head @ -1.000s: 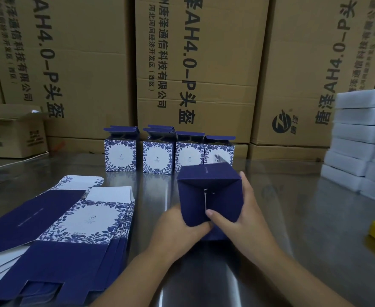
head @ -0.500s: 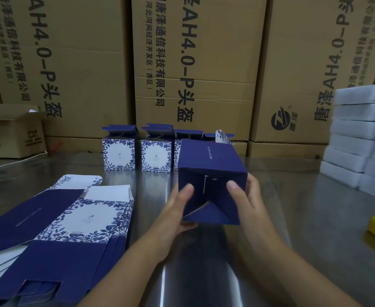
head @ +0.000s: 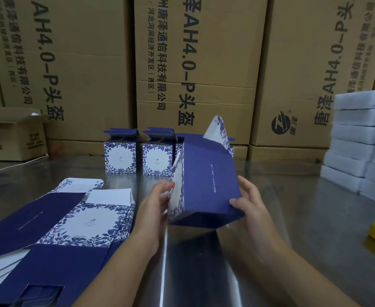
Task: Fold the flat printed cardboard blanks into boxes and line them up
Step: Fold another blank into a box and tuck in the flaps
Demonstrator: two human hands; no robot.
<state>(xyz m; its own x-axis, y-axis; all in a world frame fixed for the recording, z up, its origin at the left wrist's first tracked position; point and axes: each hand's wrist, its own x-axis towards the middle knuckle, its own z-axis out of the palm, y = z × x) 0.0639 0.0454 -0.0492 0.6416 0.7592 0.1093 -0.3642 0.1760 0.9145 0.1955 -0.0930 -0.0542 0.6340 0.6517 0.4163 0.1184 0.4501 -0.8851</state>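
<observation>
Both hands – left hand (head: 157,203), right hand (head: 251,209) – are gripping the folded box (head: 206,185), tilting it; prob needs standing upright w/ the row of boxes (head: 137,151) just beyond.

Lighting: dim, cool, indoor; source out of frame, overhead.
Glare: bright vertical streak on the steel table (head: 292,218), near centre; softer sheen far left; faint reflections under the far folded boxes (head: 120,156).
Shadows: soft, dark under the held box (head: 206,182) and between the forearms.
Distortion: wide-angle; cartons (head: 195,63) lean outward at left and right edges.
Sharpness: soft throughout; left hand (head: 153,209) slightly motion-blurred; white stack (head: 359,140) at far right washed out, low in detail.
</observation>
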